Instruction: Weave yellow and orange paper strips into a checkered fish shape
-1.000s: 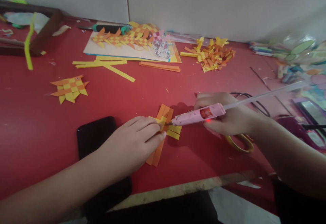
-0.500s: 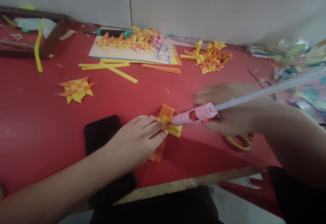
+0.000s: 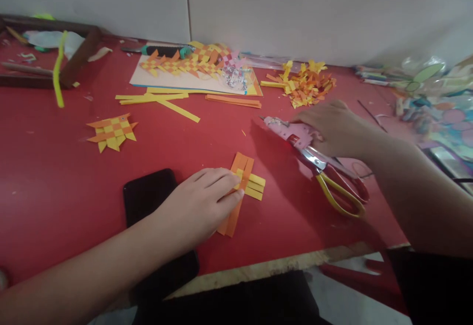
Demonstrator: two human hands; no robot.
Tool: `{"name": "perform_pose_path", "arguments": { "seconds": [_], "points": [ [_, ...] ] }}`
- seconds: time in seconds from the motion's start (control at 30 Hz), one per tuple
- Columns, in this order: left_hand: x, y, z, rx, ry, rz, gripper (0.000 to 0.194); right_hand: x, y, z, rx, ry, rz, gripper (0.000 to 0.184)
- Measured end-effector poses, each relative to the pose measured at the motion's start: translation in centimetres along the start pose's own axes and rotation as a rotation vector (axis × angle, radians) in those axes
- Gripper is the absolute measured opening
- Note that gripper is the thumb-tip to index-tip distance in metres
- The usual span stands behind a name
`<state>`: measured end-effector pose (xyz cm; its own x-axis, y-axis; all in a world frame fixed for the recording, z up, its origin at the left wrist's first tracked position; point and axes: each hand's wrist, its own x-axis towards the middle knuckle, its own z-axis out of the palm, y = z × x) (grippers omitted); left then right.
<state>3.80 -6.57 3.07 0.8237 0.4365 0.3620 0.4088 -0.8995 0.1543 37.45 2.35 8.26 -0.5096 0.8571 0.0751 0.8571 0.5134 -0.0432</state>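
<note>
Red bench against wall, orange strips running near-to-far, left fingers on them, grip unclear, right fingers gripping glue gun, nozzle leftward.

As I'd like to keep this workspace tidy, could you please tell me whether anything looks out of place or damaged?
A yellow strip lies across the brown frame at far left, apart from the yellow paper strips. The table's front edge looks rough and worn. I see no spill.
</note>
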Motion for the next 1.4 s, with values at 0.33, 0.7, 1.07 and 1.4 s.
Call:
{"name": "perform_pose_path", "arguments": {
  "seconds": [0.33, 0.7, 1.07, 1.4],
  "points": [
    [0.2, 0.1, -0.3, 0.062, 0.0, -0.027, 0.016, 0.4, -2.4, 0.8, -0.247, 0.184, 0.026, 0.034],
    [0.1, 0.3, -0.1, 0.09, 0.003, -0.045, 0.013, 2.3, -12.0, 3.1, 0.497, -0.152, -0.316, 0.029],
    [0.3, 0.4, -0.1, 0.087, 0.027, -0.046, 0.018, 0.4, -10.6, 2.1, 0.337, 0.052, -0.579, 0.015],
    [0.2, -0.3, 0.2, -0.011, -0.003, 0.015, 0.017, -1.8, -9.6, 3.1, 0.243, 0.212, -0.659, 0.013]
  ]
}}
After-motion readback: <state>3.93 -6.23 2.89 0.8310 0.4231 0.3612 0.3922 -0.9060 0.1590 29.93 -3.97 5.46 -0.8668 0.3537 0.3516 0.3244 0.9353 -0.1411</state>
